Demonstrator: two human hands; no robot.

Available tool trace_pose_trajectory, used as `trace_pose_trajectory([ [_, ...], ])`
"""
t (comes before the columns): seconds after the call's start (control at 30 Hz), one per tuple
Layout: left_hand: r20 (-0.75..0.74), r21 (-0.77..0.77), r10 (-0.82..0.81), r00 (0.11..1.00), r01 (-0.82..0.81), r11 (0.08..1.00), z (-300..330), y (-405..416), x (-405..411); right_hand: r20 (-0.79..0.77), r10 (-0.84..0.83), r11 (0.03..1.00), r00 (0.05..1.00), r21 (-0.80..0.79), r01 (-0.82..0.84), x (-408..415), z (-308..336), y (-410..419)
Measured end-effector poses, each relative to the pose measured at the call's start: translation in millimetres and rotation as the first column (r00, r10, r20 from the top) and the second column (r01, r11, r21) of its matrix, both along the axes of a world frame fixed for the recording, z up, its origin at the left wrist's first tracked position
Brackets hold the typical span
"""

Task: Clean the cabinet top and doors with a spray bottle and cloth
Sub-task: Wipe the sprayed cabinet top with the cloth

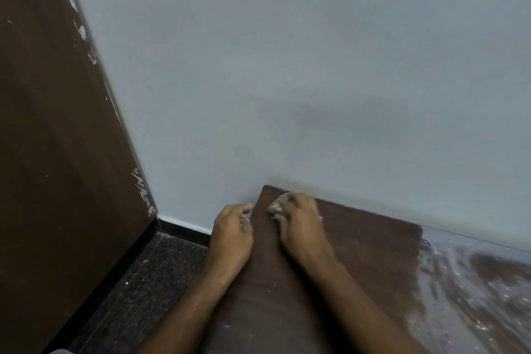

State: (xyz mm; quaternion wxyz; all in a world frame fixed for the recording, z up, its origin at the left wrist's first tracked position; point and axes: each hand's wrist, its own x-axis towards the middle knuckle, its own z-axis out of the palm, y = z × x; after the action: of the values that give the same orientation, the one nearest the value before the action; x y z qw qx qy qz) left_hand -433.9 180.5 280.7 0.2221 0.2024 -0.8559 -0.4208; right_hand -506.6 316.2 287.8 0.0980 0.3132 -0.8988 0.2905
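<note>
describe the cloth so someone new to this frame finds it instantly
Start at the brown cabinet top running along the grey wall, and go to its far left corner. The right hand presses there; the cloth is the pale crumpled wad under its fingers, the only light, soft thing on the dark wood.

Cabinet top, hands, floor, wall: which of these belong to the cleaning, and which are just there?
Job: cabinet top; cloth under the right hand; left hand at the cabinet's edge.
Just there: wall; brown panel; floor.
</note>
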Motion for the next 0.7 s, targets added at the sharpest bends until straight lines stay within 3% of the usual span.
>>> trace_pose_trajectory([
  [0.07,-0.018,-0.001,-0.001,1.0,0.001,1.0,0,-1,0,0.033,0.245,0.969,0.969,0.021,-0.245,25,7,-12],
  [0.13,-0.04,-0.017,-0.013,0.999,0.012,1.0,0,0,-2,-0.012,0.307,0.951,0.952,0.034,-0.306,28,1,-7],
  [0.23,-0.023,-0.072,-0.071,0.997,0.069,0.995,0,-1,-1,-0.05,0.205,0.979,0.978,0.025,-0.204,-10,-12,17],
  [0.33,-0.008,-0.105,-0.113,0.994,0.112,0.988,-2,3,-3,-0.049,-0.046,0.994,0.998,0.101,0.05,-58,-20,65],
  [0.4,-0.018,-0.108,-0.117,0.993,0.114,0.988,-3,5,-5,-0.107,-0.177,0.976,0.978,0.112,0.189,-68,-26,96],
  [0.57,-0.021,-0.262,-0.114,0.993,0.104,0.959,-4,18,-9,-0.04,-0.416,0.909,0.908,0.012,0.417,-46,-23,105],
  [0.63,-0.011,-0.332,-0.153,0.988,0.14,0.933,-2,28,-12,0.041,-0.392,0.92,0.919,-0.002,0.393,-38,-20,84],
  [0.7,0.01,-0.353,-0.23,0.973,0.218,0.91,1,39,-18,0.027,-0.207,0.978,0.978,0.007,0.207,-19,-17,65],
])
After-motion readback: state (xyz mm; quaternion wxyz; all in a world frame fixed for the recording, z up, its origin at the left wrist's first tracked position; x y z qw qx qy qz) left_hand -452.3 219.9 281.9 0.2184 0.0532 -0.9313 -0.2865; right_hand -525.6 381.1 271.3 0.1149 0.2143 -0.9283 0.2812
